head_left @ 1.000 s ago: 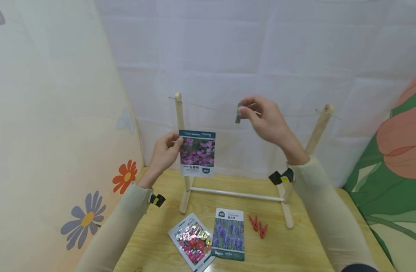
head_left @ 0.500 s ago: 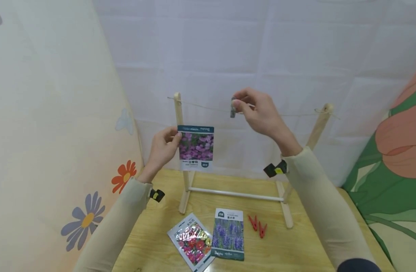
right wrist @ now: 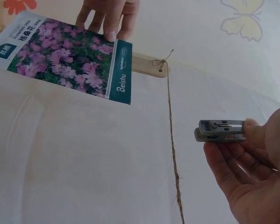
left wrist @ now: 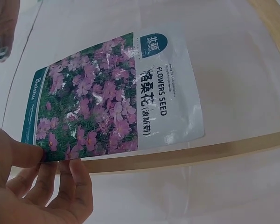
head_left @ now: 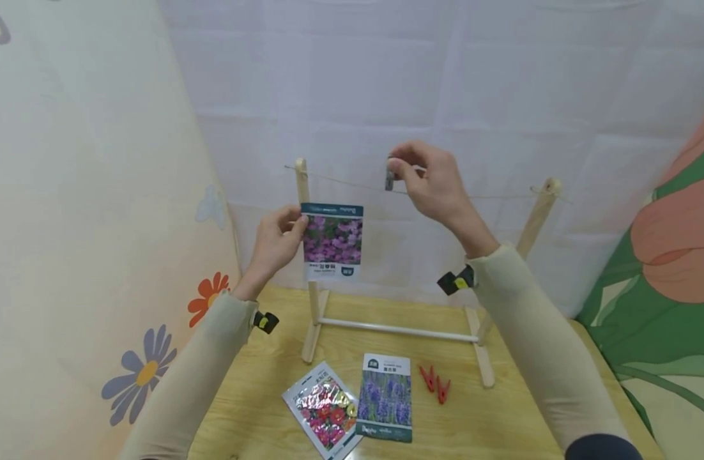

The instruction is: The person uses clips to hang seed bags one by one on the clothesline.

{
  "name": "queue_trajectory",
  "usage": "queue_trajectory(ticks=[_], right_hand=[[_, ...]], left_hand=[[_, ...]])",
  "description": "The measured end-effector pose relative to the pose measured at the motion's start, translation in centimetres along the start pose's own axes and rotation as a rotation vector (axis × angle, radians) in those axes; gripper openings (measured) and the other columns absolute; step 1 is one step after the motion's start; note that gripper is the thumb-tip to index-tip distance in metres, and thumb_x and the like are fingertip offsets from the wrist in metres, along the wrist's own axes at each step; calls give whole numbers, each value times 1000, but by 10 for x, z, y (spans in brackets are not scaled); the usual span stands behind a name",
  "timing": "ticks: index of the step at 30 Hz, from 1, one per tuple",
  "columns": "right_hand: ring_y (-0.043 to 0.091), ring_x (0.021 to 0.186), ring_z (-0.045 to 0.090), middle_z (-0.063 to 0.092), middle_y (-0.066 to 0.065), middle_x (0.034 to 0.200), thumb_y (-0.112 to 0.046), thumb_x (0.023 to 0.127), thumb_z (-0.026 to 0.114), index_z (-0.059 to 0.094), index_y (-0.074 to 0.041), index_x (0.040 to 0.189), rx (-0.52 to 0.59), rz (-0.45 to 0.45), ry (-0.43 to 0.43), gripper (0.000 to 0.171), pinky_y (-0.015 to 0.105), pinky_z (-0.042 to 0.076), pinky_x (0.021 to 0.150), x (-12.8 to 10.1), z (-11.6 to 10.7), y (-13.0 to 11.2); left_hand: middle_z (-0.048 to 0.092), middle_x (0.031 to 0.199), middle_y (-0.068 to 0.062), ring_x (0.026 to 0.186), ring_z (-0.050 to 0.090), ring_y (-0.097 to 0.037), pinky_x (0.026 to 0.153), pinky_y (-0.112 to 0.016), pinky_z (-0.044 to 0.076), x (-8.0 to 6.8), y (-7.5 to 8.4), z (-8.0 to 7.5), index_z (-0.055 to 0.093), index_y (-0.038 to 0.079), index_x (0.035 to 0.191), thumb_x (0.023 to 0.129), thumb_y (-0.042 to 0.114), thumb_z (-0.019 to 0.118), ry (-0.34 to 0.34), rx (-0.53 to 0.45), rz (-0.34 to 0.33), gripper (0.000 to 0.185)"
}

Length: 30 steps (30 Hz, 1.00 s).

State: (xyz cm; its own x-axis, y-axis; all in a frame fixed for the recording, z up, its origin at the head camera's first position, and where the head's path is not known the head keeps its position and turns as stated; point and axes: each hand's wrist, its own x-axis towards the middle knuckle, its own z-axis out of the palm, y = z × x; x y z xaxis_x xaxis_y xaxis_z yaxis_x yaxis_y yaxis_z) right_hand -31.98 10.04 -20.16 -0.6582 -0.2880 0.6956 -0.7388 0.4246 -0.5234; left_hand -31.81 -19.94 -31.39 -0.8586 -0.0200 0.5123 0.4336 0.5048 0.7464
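Observation:
My left hand (head_left: 277, 241) pinches a seed packet (head_left: 332, 239) with pink flowers at its upper left edge. The packet hangs upside down, its teal band at the top, just below the twine (head_left: 346, 183) and in front of the left post. In the right wrist view the packet and twine (right wrist: 172, 144) are apart. My right hand (head_left: 429, 179) pinches a grey clothespin (right wrist: 220, 131) between thumb and fingers. In the head view this clothespin (head_left: 389, 176) is in line with the twine; the right wrist view shows a gap between them.
The twine runs between two wooden posts, left (head_left: 302, 182) and right (head_left: 538, 214), joined low by a white rod (head_left: 398, 330). On the table (head_left: 461, 428) lie a packet with red flowers (head_left: 329, 412), a packet with purple flowers (head_left: 384, 397) overlapping it, and two red clothespins (head_left: 435, 384).
My left hand has raised the pink-flower packet toward the twine. My right hand has moved up and to the left with the grey clothespin. The things on the table have stayed put.

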Motion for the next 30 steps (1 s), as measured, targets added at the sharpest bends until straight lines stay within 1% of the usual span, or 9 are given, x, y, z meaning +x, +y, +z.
queue_trajectory(ticks=[4, 9, 11, 16, 18, 21, 27, 30], right_hand=[[25, 99, 75, 77, 14, 109, -19, 108, 66, 74, -2, 116, -11, -27, 19, 21, 41, 62, 89, 5, 4, 0], [22, 94, 74, 77, 14, 106, -16, 107, 67, 74, -1, 113, -4, -46, 28, 18, 27, 58, 79, 10, 10, 0], [22, 93, 74, 77, 14, 105, -15, 107, 67, 74, -1, 112, -4, -45, 31, 17, 24, 56, 77, 11, 13, 0], [21, 92, 73, 77, 13, 105, -15, 108, 66, 75, -1, 112, -13, -31, 33, 17, 28, 55, 77, 13, 17, -1], [21, 92, 73, 77, 13, 105, -16, 108, 65, 75, -2, 112, -15, -27, 33, 18, 30, 55, 77, 15, 19, -1], [21, 91, 73, 77, 13, 103, -15, 108, 65, 75, -2, 111, -5, -19, 35, 17, 32, 58, 78, 19, 22, 0], [24, 90, 75, 78, 15, 102, -13, 107, 66, 75, -1, 109, 32, 13, 48, 15, 37, 63, 85, 28, 30, 3], [25, 89, 75, 78, 16, 102, -12, 107, 66, 75, -1, 108, 39, 20, 54, 15, 38, 63, 85, 31, 34, 5]], left_hand=[[75, 119, -22, 105, 76, -40, 85, -51, 65, 4, 3, -1, 70, -2, 123, 109, 11, 60, 5, -4, 14, 22], [74, 122, -22, 107, 76, -41, 87, -52, 65, 6, 7, -2, 70, -1, 125, 108, 11, 61, 10, -10, 12, 23], [74, 124, -22, 109, 75, -42, 88, -53, 64, 7, 8, -2, 70, -1, 126, 108, 11, 61, 9, -12, 9, 23], [74, 125, -21, 108, 75, -40, 84, -47, 64, 10, 12, 0, 71, 0, 128, 108, 11, 61, 12, -15, 18, 25], [75, 124, -20, 106, 75, -39, 81, -42, 63, 12, 13, 0, 71, 0, 127, 108, 10, 60, 19, -11, 25, 24], [75, 123, -20, 106, 75, -39, 80, -40, 62, 13, 15, 0, 72, 0, 126, 108, 10, 60, 28, -4, 31, 24], [75, 123, -19, 105, 75, -39, 81, -44, 63, 15, 18, 1, 73, 1, 125, 107, 9, 61, 34, -5, 38, 23], [75, 123, -19, 106, 75, -39, 82, -46, 63, 16, 18, 1, 72, 1, 125, 107, 9, 62, 34, -5, 37, 23]])
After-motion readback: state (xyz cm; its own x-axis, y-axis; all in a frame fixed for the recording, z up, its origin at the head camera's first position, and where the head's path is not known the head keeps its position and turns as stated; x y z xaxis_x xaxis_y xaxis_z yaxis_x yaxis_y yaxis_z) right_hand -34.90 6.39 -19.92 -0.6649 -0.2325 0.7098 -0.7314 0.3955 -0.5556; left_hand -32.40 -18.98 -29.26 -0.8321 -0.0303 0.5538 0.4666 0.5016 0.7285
